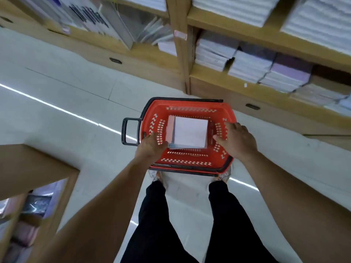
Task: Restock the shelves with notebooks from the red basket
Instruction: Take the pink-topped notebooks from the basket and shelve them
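Both hands reach into red basket (187, 109): left hand (152, 147) and right hand (237, 141) flank notebook stack (190, 131), fingers spread, not yet clamped, for two-sided lift.

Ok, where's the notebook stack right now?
In the head view, the notebook stack lies inside the red basket on the floor, between the left hand and right hand.

The red basket (187, 135) sits on the pale floor just before the wooden shelves (247, 86), its black handles folded down along the rim. Inside lies a flat stack of notebooks (190, 132) (the top cover plain white), slightly fanned at the left edge.
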`<control>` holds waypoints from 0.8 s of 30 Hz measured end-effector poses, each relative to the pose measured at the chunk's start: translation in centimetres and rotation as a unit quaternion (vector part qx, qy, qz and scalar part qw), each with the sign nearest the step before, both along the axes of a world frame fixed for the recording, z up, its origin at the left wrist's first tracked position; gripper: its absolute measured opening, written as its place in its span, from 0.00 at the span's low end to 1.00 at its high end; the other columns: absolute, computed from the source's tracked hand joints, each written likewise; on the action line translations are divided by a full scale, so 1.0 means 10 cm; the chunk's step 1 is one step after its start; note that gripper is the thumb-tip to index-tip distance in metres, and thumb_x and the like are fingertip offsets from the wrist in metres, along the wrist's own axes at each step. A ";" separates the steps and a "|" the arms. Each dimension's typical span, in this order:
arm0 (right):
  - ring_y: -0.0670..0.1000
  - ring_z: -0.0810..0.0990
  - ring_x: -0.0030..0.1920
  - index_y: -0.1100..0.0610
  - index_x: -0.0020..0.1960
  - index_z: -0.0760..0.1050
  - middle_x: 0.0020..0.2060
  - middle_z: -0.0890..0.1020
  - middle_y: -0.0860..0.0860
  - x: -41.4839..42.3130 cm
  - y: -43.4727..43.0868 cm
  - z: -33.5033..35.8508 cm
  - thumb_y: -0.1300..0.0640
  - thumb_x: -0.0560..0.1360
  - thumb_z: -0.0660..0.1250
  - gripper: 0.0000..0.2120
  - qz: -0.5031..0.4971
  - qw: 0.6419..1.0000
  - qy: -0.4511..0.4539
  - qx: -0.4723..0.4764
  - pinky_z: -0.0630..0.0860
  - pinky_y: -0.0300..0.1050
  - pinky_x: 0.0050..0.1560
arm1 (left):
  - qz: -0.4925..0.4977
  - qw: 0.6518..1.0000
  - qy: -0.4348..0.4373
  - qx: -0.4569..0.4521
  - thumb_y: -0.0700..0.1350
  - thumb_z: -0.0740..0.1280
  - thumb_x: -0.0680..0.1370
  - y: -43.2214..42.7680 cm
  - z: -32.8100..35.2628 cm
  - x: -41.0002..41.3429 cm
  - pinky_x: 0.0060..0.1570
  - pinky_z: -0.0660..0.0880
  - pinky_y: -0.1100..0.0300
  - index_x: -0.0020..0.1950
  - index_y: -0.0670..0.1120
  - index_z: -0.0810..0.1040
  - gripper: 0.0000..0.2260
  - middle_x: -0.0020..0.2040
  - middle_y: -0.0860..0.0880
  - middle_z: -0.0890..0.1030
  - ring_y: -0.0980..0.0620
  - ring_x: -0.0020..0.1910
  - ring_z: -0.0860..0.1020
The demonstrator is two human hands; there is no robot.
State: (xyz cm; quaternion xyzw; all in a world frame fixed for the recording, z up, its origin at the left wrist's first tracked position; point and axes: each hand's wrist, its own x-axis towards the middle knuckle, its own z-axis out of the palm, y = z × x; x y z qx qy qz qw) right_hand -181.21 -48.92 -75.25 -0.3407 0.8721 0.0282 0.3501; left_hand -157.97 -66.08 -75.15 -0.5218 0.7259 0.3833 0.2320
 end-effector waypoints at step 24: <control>0.60 0.61 0.77 0.54 0.79 0.59 0.78 0.64 0.55 0.21 -1.04 -4.17 0.34 0.77 0.63 0.38 0.082 0.996 0.040 -0.020 0.59 0.61 0.76 | 0.155 0.988 -0.016 -0.015 0.60 0.64 0.80 0.01 -4.11 0.25 0.67 0.68 0.52 0.77 0.50 0.60 0.29 0.72 0.48 0.72 0.45 0.68 0.74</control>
